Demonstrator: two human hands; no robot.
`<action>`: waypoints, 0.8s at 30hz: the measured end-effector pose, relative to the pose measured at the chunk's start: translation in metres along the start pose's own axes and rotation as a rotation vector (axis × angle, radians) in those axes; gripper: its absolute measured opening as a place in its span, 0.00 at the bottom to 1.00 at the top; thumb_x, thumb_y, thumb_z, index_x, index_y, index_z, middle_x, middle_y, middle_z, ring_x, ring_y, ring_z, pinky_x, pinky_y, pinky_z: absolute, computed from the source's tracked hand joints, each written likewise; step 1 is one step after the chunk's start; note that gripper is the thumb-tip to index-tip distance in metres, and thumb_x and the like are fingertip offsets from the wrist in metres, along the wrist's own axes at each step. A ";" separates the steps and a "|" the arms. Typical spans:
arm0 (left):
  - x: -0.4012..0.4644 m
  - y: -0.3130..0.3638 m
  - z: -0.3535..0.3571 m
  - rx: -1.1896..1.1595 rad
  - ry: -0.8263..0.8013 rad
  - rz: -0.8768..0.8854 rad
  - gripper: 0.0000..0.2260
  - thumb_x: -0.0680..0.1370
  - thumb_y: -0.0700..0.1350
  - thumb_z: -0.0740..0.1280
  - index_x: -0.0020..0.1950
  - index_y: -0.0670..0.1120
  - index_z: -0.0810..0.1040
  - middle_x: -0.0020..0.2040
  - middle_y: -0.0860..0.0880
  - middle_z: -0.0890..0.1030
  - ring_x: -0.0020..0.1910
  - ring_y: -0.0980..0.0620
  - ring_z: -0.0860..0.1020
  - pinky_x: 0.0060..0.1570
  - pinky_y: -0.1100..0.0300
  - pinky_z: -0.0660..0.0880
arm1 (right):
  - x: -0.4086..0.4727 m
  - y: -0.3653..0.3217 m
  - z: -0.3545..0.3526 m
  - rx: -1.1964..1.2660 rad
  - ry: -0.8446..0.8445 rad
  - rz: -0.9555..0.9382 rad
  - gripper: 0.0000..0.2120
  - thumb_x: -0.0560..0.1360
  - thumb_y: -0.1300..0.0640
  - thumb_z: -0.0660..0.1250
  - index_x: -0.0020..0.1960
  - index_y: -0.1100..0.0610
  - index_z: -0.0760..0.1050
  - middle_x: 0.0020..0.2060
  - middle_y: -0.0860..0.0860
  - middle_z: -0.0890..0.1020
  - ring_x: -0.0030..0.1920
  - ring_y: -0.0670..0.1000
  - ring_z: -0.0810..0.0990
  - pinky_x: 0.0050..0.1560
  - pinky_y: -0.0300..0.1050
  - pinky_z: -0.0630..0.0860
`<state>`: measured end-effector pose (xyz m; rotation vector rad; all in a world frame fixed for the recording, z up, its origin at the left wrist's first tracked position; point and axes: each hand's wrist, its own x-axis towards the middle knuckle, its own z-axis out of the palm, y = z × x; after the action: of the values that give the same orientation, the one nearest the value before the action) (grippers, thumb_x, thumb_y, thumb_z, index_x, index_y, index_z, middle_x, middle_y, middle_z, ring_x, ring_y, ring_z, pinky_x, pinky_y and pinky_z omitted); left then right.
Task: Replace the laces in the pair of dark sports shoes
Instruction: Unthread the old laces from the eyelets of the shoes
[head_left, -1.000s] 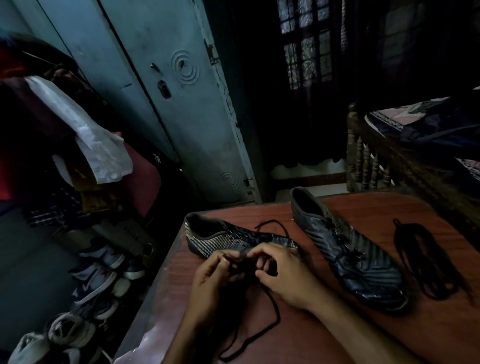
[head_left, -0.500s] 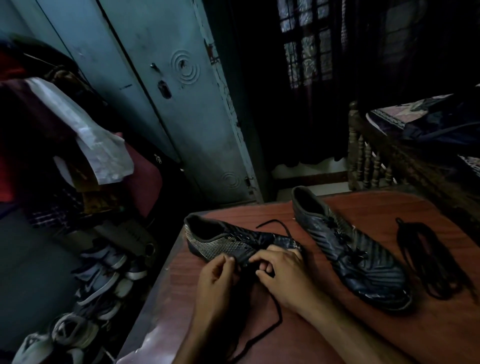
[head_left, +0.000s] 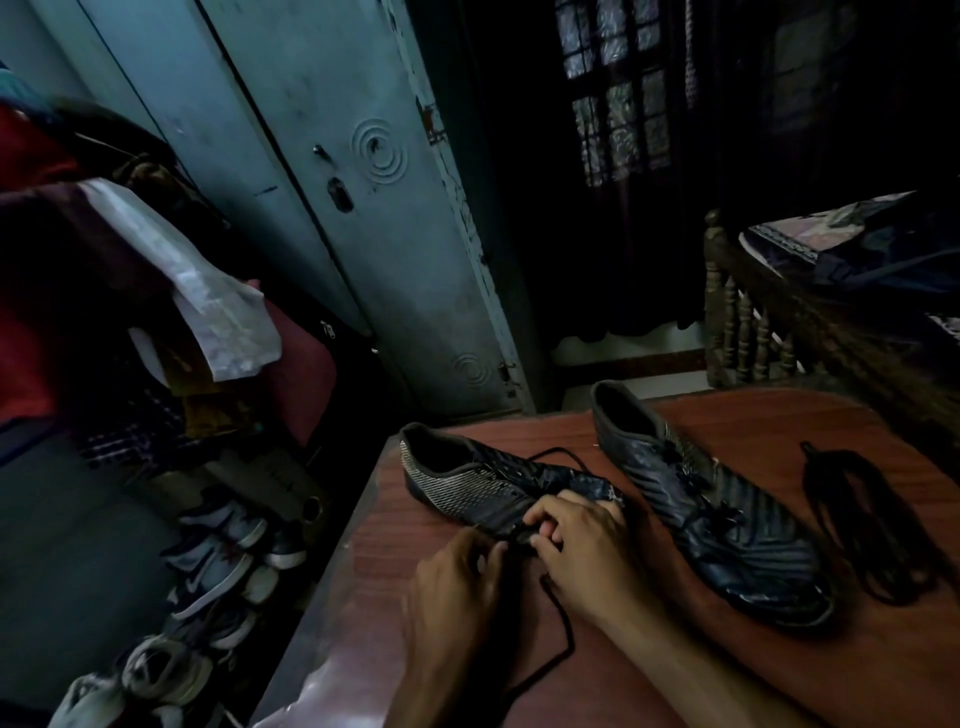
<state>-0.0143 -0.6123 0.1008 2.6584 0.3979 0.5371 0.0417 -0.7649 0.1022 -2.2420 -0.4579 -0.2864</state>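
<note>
Two dark sports shoes lie on a reddish wooden table (head_left: 779, 691). The left shoe (head_left: 467, 483) lies on its side with its toe under my hands. My left hand (head_left: 457, 582) pinches a black lace (head_left: 563, 623) at the shoe's front. My right hand (head_left: 582, 545) has its fingers curled on the shoe's toe and the same lace. The lace trails down the table between my forearms. The right shoe (head_left: 727, 519) stands upright beside them with its lace still in. A loose bundle of black laces (head_left: 872, 525) lies to its right.
A blue-grey metal cupboard (head_left: 332, 208) stands behind the table. Clothes hang at the left (head_left: 197, 291), and several other shoes (head_left: 213, 561) sit on the floor by the table's left edge. A carved wooden bed rail (head_left: 753, 322) is at the back right.
My hands have shifted slightly lower and closer together at the left shoe's toe; the camera view has drifted a little. The right shoe and the lace bundle have not moved.
</note>
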 end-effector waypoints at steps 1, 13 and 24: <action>-0.001 0.000 -0.002 -0.036 0.022 0.038 0.12 0.76 0.64 0.62 0.47 0.57 0.75 0.37 0.56 0.81 0.40 0.52 0.80 0.39 0.51 0.78 | 0.001 0.001 0.000 0.001 0.000 0.000 0.07 0.75 0.54 0.73 0.50 0.44 0.79 0.37 0.39 0.72 0.38 0.36 0.68 0.52 0.36 0.62; -0.028 -0.009 -0.006 -0.017 -0.036 0.130 0.07 0.77 0.58 0.65 0.43 0.58 0.73 0.54 0.59 0.69 0.54 0.56 0.73 0.53 0.50 0.69 | 0.007 0.006 -0.004 0.010 -0.028 -0.032 0.12 0.77 0.54 0.71 0.59 0.44 0.79 0.42 0.41 0.72 0.45 0.42 0.72 0.60 0.43 0.65; -0.028 -0.013 -0.019 -0.111 0.004 0.120 0.06 0.71 0.54 0.71 0.38 0.54 0.77 0.36 0.60 0.80 0.41 0.59 0.78 0.52 0.43 0.77 | 0.011 0.000 -0.051 0.069 0.020 -0.189 0.04 0.74 0.57 0.73 0.45 0.49 0.82 0.45 0.44 0.81 0.48 0.45 0.77 0.51 0.42 0.75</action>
<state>-0.0493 -0.6044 0.1022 2.5860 0.2037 0.5837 0.0493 -0.8011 0.1393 -2.1302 -0.6605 -0.3842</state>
